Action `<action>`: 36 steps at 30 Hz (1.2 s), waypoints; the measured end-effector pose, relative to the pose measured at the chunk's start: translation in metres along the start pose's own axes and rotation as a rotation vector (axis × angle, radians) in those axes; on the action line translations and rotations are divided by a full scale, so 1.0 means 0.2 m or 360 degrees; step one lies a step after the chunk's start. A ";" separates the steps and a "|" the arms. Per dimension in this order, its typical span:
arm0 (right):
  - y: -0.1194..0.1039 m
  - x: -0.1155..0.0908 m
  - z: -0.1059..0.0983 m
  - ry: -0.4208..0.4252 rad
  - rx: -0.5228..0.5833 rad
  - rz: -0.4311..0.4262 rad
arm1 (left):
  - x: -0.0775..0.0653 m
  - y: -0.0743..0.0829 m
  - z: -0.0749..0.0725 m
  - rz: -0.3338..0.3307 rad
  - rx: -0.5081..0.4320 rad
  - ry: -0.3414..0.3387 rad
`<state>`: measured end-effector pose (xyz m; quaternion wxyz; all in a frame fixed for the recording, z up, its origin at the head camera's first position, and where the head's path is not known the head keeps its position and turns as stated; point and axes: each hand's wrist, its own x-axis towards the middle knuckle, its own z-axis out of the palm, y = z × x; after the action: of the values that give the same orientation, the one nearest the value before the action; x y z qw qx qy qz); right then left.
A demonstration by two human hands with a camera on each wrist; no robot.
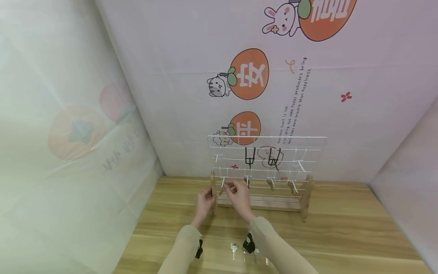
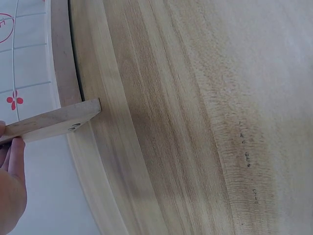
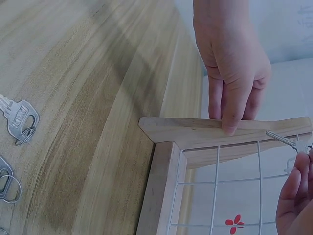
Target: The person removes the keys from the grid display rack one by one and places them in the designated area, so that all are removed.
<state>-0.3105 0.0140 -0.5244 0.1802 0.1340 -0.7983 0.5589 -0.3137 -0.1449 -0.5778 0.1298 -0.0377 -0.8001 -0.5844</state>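
Note:
A white wire grid rack (image 1: 267, 136) stands on the table between wooden end posts. My left hand (image 1: 204, 203) grips its left wooden post (image 3: 195, 128), thumb on one face and fingers on the other. My right hand (image 1: 239, 198) is at the leftmost lower hook, its fingertips pinching a silver key (image 3: 286, 139) by the head, blade pointing away from the fingers. Further right along the same row, keys hang from other hooks: one key (image 1: 271, 183) near the middle, another key (image 1: 292, 185) by the right post.
Several loose keys lie on the wooden table near my right forearm, among them a silver key (image 1: 234, 251) and a key with a ring (image 3: 19, 120). Black hooks (image 1: 249, 158) are on the grid's upper part. A printed white cloth (image 1: 178, 95) stands behind the rack.

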 end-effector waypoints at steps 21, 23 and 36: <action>-0.06 -0.03 -0.05 -0.0128 0.0061 0.0123 | 0.00 -0.01 0.00 -0.0013 0.0020 -0.0010; -0.07 -0.03 -0.05 -0.0137 0.0074 0.0122 | 0.00 0.00 0.00 -0.0037 0.0030 -0.0008; -0.12 -0.06 -0.08 -0.0237 0.0031 0.0090 | 0.00 0.00 0.00 -0.0048 0.0046 -0.0025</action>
<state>-0.2885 0.0207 -0.5049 0.1032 0.1542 -0.8074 0.5601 -0.3130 -0.1455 -0.5769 0.1153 -0.0283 -0.8098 -0.5745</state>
